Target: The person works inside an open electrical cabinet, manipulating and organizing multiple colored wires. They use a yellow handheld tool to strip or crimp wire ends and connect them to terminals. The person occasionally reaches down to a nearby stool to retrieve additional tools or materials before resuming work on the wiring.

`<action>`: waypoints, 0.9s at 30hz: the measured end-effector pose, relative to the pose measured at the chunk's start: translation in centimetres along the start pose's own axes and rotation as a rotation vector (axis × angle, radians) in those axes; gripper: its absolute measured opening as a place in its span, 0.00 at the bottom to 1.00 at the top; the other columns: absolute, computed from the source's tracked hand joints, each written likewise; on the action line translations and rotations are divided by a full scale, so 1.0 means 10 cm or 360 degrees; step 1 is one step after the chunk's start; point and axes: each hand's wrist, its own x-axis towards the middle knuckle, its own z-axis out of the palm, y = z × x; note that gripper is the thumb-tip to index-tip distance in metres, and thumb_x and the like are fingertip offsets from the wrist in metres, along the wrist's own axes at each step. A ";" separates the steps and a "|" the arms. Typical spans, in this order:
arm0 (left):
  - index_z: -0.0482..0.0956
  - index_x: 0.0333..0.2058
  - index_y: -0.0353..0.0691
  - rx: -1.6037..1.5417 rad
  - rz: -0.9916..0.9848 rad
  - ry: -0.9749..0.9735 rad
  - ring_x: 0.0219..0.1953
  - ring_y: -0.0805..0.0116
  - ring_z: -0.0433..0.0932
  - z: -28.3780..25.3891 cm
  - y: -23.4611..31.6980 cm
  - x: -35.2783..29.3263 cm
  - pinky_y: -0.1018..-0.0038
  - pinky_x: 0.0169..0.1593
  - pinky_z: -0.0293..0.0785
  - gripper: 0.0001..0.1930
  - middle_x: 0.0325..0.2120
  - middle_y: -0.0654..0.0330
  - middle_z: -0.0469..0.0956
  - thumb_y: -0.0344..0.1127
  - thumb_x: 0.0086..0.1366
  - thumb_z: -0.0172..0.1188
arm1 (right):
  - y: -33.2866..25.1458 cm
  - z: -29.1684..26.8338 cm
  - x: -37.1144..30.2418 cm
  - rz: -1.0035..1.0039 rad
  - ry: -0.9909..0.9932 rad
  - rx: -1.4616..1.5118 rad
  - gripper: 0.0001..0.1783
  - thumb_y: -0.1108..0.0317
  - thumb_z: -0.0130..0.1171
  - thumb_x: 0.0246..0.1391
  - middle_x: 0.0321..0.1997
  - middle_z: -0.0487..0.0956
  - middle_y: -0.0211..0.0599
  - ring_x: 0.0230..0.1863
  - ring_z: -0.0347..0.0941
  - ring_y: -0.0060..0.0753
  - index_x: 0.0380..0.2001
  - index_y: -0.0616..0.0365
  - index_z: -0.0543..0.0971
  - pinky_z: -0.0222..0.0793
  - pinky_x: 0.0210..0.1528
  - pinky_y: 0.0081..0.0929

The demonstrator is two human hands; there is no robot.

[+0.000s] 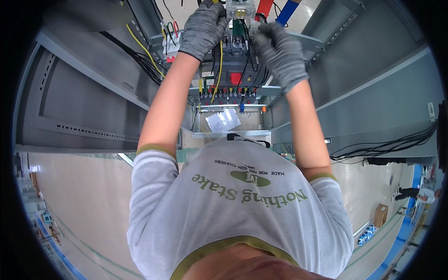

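Observation:
Both my hands wear grey knitted gloves and reach into a grey metal cabinet at the top of the view. My left hand (204, 29) is closed at the left side of a clear plastic block (241, 10); what its fingers hold is hidden. To the block's right, my right hand (282, 53) is blurred, fingertips bent toward the black wires, and its grip does not show clearly. Between the hands sits a large dark grey circuit breaker (228, 65) with a red part (235, 78). A yellow wire (220, 70) runs down over its front.
A red busbar (264, 8) and a blue busbar (288, 11) stand at the top right. Left of my left hand is a small white breaker (171, 45) with wires. Below lies a row of terminals (226, 95) and a clear sheet (223, 121). Cabinet walls (88, 102) flank my arms.

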 end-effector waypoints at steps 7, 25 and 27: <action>0.74 0.35 0.40 -0.0079 -0.0084 0.0021 0.35 0.48 0.77 -0.11 0.18 0.03 0.58 0.38 0.74 0.11 0.33 0.48 0.75 0.37 0.55 0.61 | 0.26 0.62 -0.48 0.0482 -0.0231 0.0677 0.23 0.64 0.64 0.50 0.42 0.80 0.51 0.43 0.79 0.43 0.46 0.67 0.73 0.72 0.48 0.32; 0.77 0.36 0.38 -0.0042 0.0047 -0.0077 0.35 0.54 0.78 -0.08 0.03 0.06 0.63 0.38 0.75 0.12 0.34 0.53 0.74 0.39 0.58 0.62 | 0.01 0.73 -0.69 0.1041 -0.0318 0.1470 0.22 0.64 0.63 0.53 0.32 0.79 0.32 0.25 0.73 0.16 0.48 0.62 0.72 0.70 0.25 0.16; 0.77 0.36 0.38 -0.0042 0.0068 -0.0069 0.36 0.54 0.78 -0.06 0.02 0.06 0.63 0.39 0.75 0.12 0.34 0.53 0.74 0.39 0.58 0.62 | 0.00 0.77 -0.71 0.1097 -0.0329 0.1590 0.21 0.65 0.63 0.53 0.31 0.80 0.32 0.24 0.72 0.16 0.48 0.61 0.72 0.69 0.24 0.15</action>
